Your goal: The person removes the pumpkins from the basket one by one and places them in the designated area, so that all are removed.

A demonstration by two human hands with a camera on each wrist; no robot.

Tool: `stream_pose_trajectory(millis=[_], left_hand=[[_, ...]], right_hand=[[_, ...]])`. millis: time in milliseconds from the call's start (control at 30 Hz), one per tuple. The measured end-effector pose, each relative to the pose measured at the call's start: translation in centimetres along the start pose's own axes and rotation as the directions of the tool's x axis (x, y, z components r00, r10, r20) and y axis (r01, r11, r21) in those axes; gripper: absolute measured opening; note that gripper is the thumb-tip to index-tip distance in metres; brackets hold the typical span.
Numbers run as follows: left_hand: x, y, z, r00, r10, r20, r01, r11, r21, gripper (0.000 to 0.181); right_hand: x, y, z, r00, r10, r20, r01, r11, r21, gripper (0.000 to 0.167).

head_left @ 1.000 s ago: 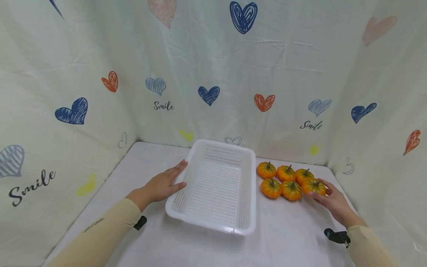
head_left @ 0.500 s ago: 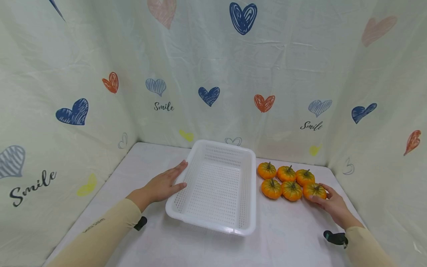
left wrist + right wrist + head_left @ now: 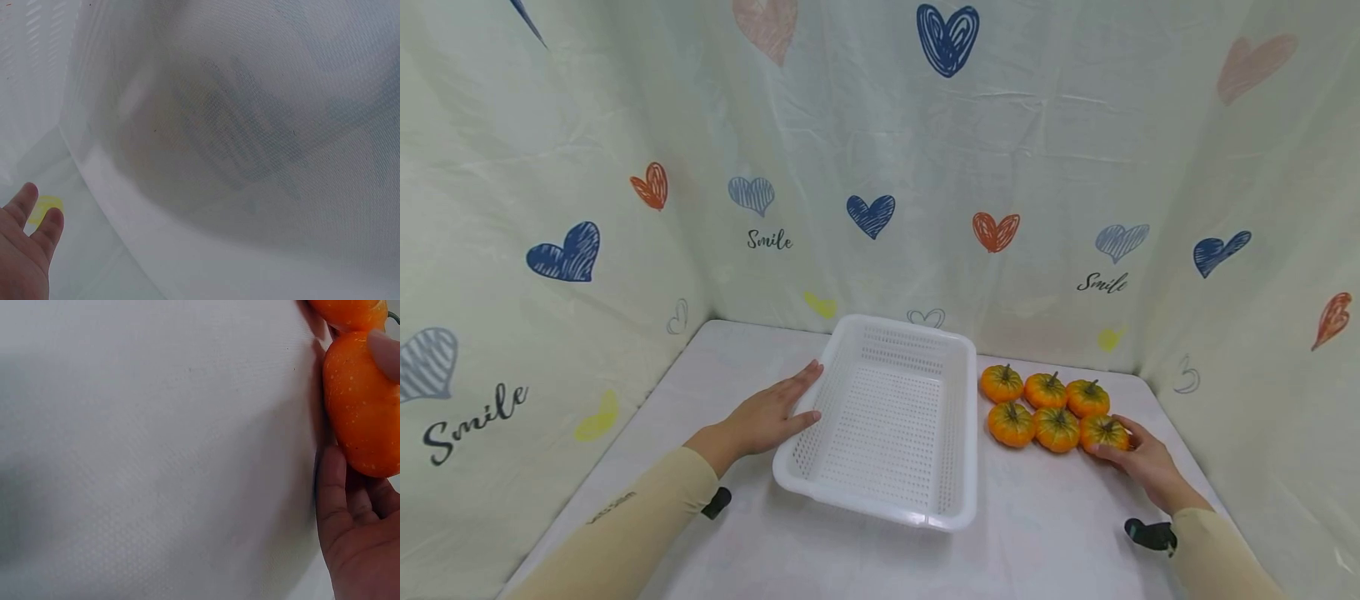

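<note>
My left hand (image 3: 763, 419) rests with fairly straight fingers against the left rim of a white perforated plastic basket (image 3: 967, 433); in the left wrist view only a couple of its fingers (image 3: 47, 231) show. At the right, my right hand (image 3: 1153, 465) holds a small orange pumpkin (image 3: 1103, 432) with green-yellow streaks, thumb on the near side and fingers round the right side. In the right wrist view this pumpkin (image 3: 362, 403) sits low against the white cloth and touches or nearly touches a neighbouring pumpkin (image 3: 353, 312).
Several more small pumpkins (image 3: 1043, 390) stand in two rows right of the basket, stems up. A white cloth covers the table (image 3: 1037, 533). Heart-printed curtains (image 3: 880, 150) enclose its back and sides.
My right hand has lowered the pumpkin slightly toward me, and it now stands at the right end of the front row. My left hand and the basket have stayed put.
</note>
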State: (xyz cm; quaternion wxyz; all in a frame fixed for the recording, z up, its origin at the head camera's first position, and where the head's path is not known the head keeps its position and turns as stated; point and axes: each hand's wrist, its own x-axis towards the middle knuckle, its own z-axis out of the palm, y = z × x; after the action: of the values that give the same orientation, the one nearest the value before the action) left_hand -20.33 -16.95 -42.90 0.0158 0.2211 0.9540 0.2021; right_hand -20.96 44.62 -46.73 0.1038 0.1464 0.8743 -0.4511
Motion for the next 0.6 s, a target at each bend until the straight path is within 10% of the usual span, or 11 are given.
stream_pose_trajectory(millis=[600], left_hand=[[0.01,0.17,-0.01,1.0,-0.018,0.01,0.018,1.0,-0.001,0.075]], right_hand=[[0.08,0.23,-0.38,0.998,0.046,0.053,-0.042,0.997,-0.066,0.121]])
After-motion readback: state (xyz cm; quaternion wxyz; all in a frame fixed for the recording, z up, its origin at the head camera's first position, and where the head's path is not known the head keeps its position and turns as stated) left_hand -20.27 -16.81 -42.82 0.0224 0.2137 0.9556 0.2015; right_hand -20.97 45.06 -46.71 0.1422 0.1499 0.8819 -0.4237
